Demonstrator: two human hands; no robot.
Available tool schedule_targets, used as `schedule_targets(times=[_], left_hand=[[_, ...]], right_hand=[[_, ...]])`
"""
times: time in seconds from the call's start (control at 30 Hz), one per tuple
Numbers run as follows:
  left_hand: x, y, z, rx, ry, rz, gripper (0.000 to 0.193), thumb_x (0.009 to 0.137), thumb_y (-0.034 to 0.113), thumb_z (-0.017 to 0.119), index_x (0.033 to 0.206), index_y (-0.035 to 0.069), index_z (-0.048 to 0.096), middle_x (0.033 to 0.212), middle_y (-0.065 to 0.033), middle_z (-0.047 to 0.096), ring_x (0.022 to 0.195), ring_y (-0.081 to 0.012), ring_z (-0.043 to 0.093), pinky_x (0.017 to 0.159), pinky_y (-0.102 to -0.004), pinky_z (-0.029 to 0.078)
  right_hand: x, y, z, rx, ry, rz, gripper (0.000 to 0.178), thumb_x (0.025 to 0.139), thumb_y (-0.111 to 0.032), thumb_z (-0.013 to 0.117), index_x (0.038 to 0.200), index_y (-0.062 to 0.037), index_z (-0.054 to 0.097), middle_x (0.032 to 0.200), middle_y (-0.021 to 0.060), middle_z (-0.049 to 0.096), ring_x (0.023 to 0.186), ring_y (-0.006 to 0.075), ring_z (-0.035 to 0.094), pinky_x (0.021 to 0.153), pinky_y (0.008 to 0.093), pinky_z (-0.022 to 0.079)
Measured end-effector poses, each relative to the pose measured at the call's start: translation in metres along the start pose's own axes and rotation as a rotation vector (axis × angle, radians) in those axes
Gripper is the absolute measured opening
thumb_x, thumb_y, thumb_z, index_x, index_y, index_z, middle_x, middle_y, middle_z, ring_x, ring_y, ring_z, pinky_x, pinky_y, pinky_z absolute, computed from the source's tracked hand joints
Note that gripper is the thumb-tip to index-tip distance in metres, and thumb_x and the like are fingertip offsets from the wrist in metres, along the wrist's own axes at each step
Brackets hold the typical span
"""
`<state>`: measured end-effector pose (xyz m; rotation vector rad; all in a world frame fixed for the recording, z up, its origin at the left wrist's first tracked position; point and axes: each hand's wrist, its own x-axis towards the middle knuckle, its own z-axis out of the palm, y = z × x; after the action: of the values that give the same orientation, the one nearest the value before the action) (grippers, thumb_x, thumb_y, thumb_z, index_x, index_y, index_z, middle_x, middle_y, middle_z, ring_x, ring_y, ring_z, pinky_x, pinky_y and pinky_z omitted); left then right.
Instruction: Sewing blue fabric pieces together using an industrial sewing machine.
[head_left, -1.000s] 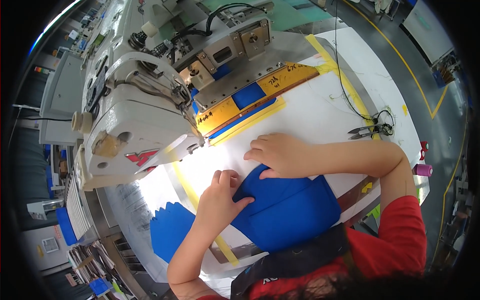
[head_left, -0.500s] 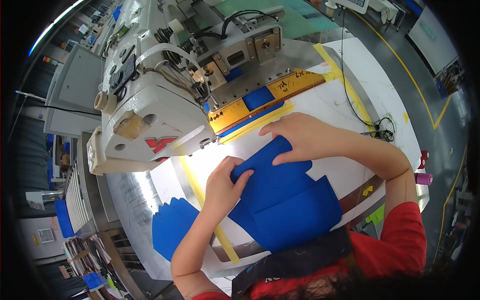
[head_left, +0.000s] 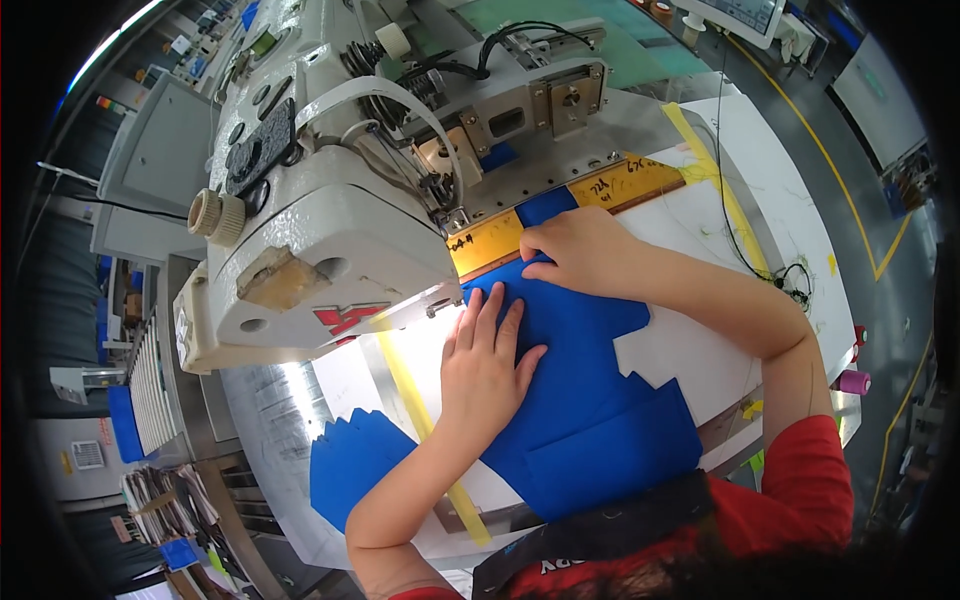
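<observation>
A large blue fabric piece [head_left: 570, 350] lies on the work table in front of me, its top edge up against the yellow template strip [head_left: 488, 246] of the sewing machine [head_left: 350, 240]. My left hand [head_left: 485, 375] rests flat on the cloth's left side, fingers stretched toward the strip. At the strip, my right hand [head_left: 590, 252] is closed, thumb and forefinger pinching the top of the cloth; the curled fingers hide part of it. A short blue strip [head_left: 547, 206] crosses the template just beyond that hand.
The machine head fills the upper left beside my left hand. A second blue piece with a jagged edge [head_left: 360, 465] lies on the table at left. Yellow tape [head_left: 405, 385] lines the white surface. A thin cable [head_left: 722, 190] hangs at right, near thread cones [head_left: 853, 382].
Both hands have moved forward, bringing the fabric up to the yellow strip. My left hand has gone from gripping the edge to lying flat. The view has shifted slightly.
</observation>
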<state>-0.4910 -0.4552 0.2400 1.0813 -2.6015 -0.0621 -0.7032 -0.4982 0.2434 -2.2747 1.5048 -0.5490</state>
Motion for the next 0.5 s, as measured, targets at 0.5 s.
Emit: schedule_targets(times=[0.5], left_hand=[[0.006,-0.007,0.011,0.016,0.003,-0.017,0.069,0.073,0.037,0.074,0.129,0.006,0.051,0.133,-0.0147,0.047,0.121,-0.0342,0.046,0.097,-0.0431,0.037]], right_hand=[[-0.062,0.009,0.029,-0.387,0.197,-0.240,0.023,0.085,-0.016,0.053,0.098,0.0026,0.058,0.129,0.0216,0.051,0.123,0.0337,0.048,0.104,0.0462,0.036]])
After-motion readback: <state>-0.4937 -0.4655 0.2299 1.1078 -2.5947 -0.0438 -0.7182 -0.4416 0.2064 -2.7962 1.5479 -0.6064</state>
